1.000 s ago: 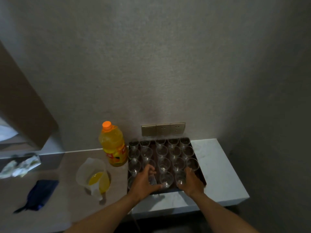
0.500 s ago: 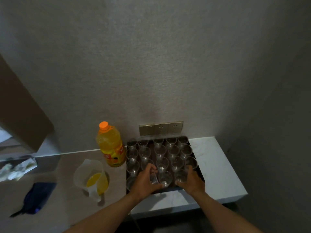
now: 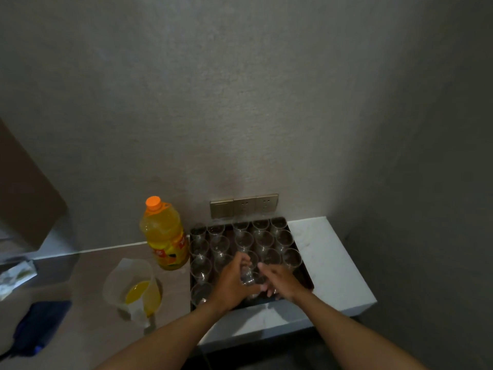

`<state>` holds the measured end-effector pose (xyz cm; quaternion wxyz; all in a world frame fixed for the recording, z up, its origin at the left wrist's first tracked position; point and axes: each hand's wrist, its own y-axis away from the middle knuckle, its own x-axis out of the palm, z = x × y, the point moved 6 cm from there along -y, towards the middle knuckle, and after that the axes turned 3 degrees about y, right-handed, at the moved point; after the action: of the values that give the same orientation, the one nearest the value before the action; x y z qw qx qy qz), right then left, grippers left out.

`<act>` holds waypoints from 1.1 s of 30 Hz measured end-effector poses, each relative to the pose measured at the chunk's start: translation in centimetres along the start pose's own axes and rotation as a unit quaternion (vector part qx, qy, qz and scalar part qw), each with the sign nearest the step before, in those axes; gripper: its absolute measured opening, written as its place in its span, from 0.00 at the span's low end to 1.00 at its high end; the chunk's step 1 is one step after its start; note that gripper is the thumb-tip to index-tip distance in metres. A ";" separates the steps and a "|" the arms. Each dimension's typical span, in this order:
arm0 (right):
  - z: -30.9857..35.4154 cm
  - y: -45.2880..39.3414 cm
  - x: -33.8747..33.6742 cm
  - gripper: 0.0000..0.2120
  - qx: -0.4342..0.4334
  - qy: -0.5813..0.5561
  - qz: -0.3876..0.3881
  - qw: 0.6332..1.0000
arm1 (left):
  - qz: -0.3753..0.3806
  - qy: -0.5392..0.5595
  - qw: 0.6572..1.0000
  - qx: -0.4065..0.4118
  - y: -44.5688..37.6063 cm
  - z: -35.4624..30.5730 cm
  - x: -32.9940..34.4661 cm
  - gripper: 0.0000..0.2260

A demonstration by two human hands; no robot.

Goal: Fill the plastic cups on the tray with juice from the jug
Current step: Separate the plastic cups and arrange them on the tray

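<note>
A dark tray on the white counter holds several clear, empty plastic cups in rows. My left hand grips one clear cup lifted slightly over the tray's near middle. My right hand reaches in beside that cup, its fingers touching cups in the near row; whether it grips one I cannot tell. The translucent jug with a little orange juice stands left of the tray, untouched. A large orange juice bottle with an orange cap stands upright behind the jug.
The wall with a brass socket plate rises right behind the tray. The white counter ends close to the right and front. A dark blue cloth and a crumpled wrapper lie at the far left.
My right hand moved left toward the middle of the near row, closing in on the cup in my left hand. My left hand raised its cup slightly. Jug and bottle stayed put.
</note>
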<state>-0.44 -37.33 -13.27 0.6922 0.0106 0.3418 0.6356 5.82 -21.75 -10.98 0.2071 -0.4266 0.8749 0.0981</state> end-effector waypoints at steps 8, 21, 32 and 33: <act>0.6 0.3 2.0 0.23 0.018 -0.040 0.067 0.997 | 0.010 0.000 1.000 0.016 0.1 0.1 0.2 0.33; -5.1 2.7 -2.7 0.20 0.150 -0.035 0.063 0.986 | 0.044 -0.008 0.999 0.013 0.6 -0.9 1.9 0.34; -8.6 3.2 -8.3 0.28 0.107 0.151 -0.152 0.971 | 0.042 -0.031 0.999 -0.003 0.7 -0.3 2.5 0.33; -8.6 3.2 -8.5 0.30 0.106 0.162 -0.167 0.967 | 0.041 -0.035 0.999 -0.004 0.7 -0.2 2.6 0.34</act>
<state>-7.05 -47.87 -14.49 0.7186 -0.0769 0.5117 0.4646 3.78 -23.24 -12.01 0.2314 -0.3872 0.8837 0.1248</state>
